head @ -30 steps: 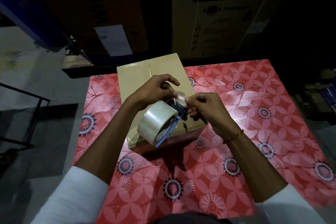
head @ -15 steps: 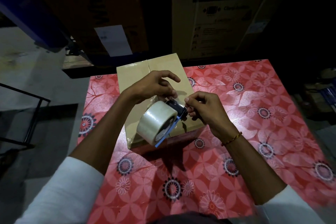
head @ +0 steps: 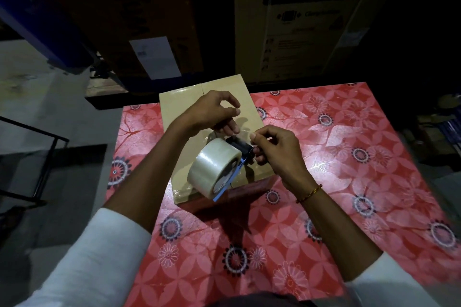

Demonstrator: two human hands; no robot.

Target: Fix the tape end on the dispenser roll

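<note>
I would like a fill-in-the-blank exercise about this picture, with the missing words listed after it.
1. Both hands work on a roll of clear ____ in a dispenser.
2. Under the hands, a closed cardboard ____ lies on the table.
3. The table has a floral cover, mainly ____ in colour.
4. A thread bracelet is on the ____ wrist.

Missing words: tape; box; red; right

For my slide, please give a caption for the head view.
Both hands work a tape dispenser above a cardboard box.
</note>
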